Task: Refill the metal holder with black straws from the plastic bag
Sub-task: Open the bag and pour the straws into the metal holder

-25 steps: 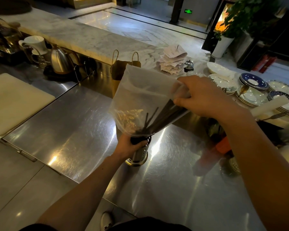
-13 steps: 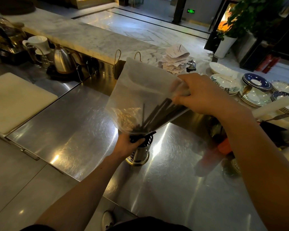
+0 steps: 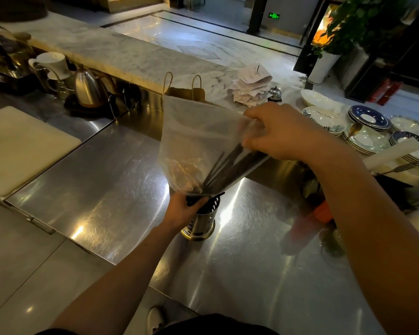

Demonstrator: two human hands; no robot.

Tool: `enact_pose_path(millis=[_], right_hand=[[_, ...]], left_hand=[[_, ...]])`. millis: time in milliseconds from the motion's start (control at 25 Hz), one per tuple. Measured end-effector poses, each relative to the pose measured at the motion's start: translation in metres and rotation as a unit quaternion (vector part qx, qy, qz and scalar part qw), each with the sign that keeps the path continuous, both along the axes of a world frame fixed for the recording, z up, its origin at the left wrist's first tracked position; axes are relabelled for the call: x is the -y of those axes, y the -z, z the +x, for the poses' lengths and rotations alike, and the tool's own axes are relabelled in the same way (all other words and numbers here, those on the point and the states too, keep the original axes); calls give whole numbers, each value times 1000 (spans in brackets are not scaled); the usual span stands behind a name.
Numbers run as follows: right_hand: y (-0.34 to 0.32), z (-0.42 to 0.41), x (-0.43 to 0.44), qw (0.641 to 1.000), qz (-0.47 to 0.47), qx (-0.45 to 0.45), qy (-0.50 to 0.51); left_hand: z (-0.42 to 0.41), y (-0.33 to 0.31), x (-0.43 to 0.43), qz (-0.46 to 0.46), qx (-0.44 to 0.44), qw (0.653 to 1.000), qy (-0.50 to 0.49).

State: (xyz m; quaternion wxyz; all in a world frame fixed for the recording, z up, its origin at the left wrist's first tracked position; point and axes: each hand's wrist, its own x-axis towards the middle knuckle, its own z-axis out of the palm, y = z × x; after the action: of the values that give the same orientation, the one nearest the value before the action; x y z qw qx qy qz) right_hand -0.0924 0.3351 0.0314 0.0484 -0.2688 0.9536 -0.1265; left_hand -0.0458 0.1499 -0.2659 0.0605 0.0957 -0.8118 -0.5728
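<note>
A perforated metal holder [image 3: 203, 220] stands upright on the steel counter [image 3: 107, 194]. My left hand [image 3: 183, 210] grips its upper rim together with the mouth of a clear plastic bag [image 3: 196, 139]. The bag is tipped mouth-down over the holder. My right hand [image 3: 282, 132] pinches the bag's raised closed end, up and to the right. Black straws [image 3: 230, 165] lie slanted inside the bag, their lower ends reaching into the holder. One straw end pokes out sideways at the holder's rim.
A brown paper bag [image 3: 185, 91] stands behind the plastic bag. A kettle [image 3: 87, 89] and a white jug [image 3: 55, 65] sit at back left, a white cutting board [image 3: 17, 146] at left. Stacked plates [image 3: 370, 123], a bell [image 3: 275, 93] and spiked receipts [image 3: 250, 85] are at right.
The bag's closed end has lifted slightly and the straws have slid further down toward the holder. My left hand stays on the holder's rim.
</note>
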Motion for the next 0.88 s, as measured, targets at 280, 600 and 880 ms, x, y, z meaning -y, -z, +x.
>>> enact_pose_path(millis=[280, 600, 880], right_hand=[[1, -7, -1, 995, -27, 97, 0], [-6, -3, -1, 997, -53, 57, 3], [-5, -3, -1, 996, -74, 54, 7]], left_hand=[[-3, 3, 1, 3, 15, 1000, -12], [-6, 8, 5, -37, 23, 999, 5], [-4, 3, 1, -25, 25, 999, -9]])
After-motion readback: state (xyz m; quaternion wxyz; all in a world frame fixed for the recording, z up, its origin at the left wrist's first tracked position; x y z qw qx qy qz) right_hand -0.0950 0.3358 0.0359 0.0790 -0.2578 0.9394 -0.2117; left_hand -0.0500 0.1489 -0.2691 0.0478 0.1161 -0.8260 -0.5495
